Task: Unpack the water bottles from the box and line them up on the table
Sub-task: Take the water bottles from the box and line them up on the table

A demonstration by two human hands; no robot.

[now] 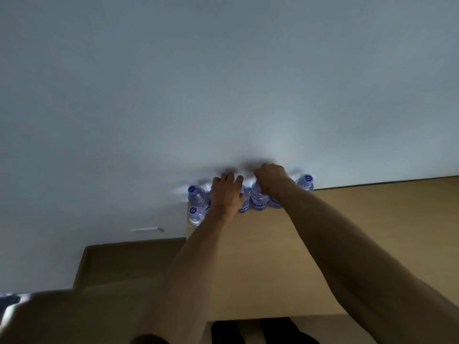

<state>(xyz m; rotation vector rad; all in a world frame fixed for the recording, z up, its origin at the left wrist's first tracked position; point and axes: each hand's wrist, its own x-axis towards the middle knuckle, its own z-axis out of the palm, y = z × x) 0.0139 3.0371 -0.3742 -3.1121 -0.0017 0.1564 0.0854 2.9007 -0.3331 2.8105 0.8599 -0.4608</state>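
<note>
Several clear water bottles with blue-marked white caps stand along the far edge of the tan table (260, 256), against the pale wall. One bottle (307, 182) stands at the right end, and two more (196, 195) (195, 216) at the left end. My right hand (271, 180) is closed like a fist over the top of a bottle (258, 200) in the middle of the row. My left hand (226, 193) wraps around the neighbouring bottle (245, 198), which it mostly hides. The picture is blurred around the hands.
A brown, cardboard-like surface (124, 264) lies lower at the left of the table, and a blurred tan shape (74, 316) fills the bottom left. Dark shapes (248, 331) show below the table's near edge. The wall (223, 83) rises right behind the bottles.
</note>
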